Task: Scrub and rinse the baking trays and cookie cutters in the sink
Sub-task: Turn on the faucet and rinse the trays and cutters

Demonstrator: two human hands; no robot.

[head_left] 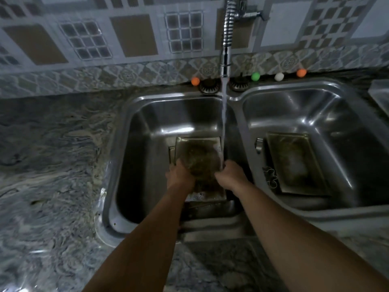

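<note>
A dirty rectangular baking tray (197, 152) lies in the left basin of the steel double sink (126, 127), on top of another tray (171, 154) whose edge shows at its left. My left hand (180, 177) grips the tray's left side. My right hand (230, 175) grips its right side. Water (224, 114) runs from the tap (227, 39) and falls just past the tray's right edge. A second soiled tray (294, 163) lies in the right basin, with a metal cookie cutter (270, 175) beside its left edge.
Marble counter (52, 165) spreads to the left and front of the sink. Orange (195, 81), green (255, 76), white (279, 76) and orange (301, 73) balls line the sink's back ledge beside two drain strainers (209, 86). A clear container (379, 93) sits at far right.
</note>
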